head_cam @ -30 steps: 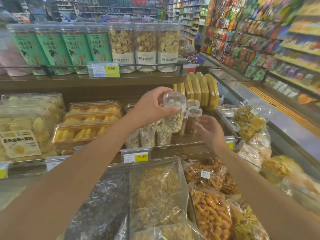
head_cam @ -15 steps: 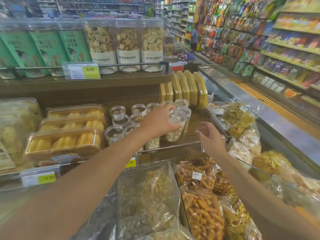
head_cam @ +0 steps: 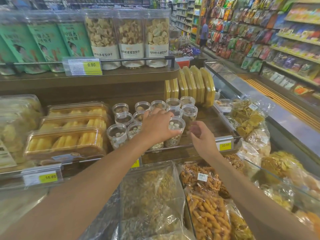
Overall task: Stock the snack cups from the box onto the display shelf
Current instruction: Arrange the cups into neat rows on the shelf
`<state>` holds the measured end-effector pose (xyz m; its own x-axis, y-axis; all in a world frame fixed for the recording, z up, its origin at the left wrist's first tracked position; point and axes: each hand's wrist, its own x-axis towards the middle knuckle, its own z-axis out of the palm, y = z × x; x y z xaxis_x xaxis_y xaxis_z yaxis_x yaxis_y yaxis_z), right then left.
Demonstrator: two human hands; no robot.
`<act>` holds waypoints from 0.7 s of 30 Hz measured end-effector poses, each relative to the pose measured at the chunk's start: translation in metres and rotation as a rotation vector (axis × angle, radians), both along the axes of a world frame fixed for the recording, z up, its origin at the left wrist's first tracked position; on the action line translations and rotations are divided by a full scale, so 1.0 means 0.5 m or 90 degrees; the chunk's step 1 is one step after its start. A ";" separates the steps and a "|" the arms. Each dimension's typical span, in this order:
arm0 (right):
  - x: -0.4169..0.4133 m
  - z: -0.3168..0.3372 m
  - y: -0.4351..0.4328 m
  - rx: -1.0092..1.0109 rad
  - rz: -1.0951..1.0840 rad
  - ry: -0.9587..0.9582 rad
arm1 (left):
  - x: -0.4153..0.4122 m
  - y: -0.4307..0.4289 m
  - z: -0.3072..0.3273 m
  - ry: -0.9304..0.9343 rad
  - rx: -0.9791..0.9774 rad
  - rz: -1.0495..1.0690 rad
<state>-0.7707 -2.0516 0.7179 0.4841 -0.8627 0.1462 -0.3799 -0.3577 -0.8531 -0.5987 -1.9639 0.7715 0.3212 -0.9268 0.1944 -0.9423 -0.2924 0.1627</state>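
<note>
Snack cup (head_cam: 175, 134) of pale nuts stands on the display shelf (head_cam: 204, 144) at the front of the cluster, left hand (head_cam: 156, 126) fingers wrapped around it; right hand (head_cam: 201, 139) hovers beside, fingers loosely spread, empty.

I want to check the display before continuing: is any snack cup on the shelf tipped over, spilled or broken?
Nothing stands out. The snack cups stand upright in rows with lids on, no spill shows on the shelf, and the left hand holds one cup upright.

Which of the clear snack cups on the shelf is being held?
The front-right cup of pale nuts: the left hand wraps its rim. The other cups stand untouched.
</note>
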 end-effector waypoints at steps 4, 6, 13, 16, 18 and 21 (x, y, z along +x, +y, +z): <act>0.010 -0.004 0.001 0.004 -0.003 -0.014 | 0.008 0.003 -0.001 0.012 -0.009 -0.003; 0.012 -0.005 0.004 0.008 0.001 -0.016 | 0.013 0.005 0.000 0.028 -0.013 -0.005; 0.016 0.006 0.018 0.005 0.009 -0.019 | 0.016 0.032 0.018 0.047 0.003 -0.032; 0.013 0.018 0.026 -0.004 0.000 -0.013 | 0.042 0.076 0.029 0.064 -0.039 -0.026; 0.013 0.029 0.031 -0.022 -0.003 -0.014 | 0.074 0.109 0.039 0.051 -0.049 -0.010; 0.022 0.049 0.035 -0.079 0.012 -0.029 | 0.145 0.157 0.057 0.032 -0.037 0.038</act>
<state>-0.7600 -2.0342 0.7422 0.4911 -0.8273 0.2729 -0.3341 -0.4682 -0.8180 -0.5262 -1.8852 0.8002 0.3867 -0.8930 0.2300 -0.9135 -0.3368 0.2282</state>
